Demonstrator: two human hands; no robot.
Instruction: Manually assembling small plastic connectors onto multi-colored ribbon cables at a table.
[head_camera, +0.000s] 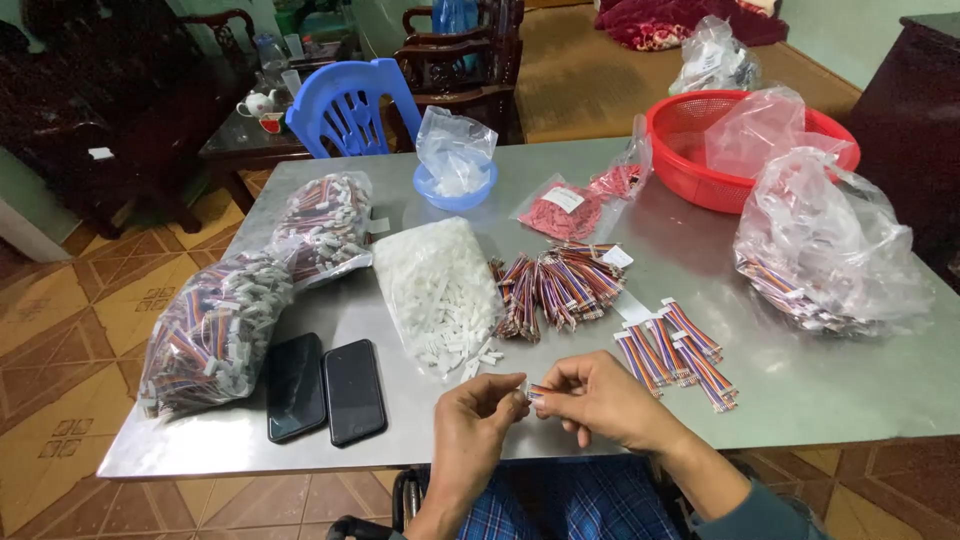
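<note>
Where the bench (800, 385) meets its near edge, the left hand (478, 420) and right hand (600, 400) pinch a small striped wire piece (540, 392) between fingertips. Loose wire pieces (675, 352) lie just right; a bag of white connectors (440, 290) and two phones (325, 388) lie left, with bare steel between.

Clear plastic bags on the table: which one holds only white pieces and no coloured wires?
The bag of white connectors lying mid-table, beside the loose wire bundles. Its contents are all white; the wire-filled bags show striped colours.
</note>
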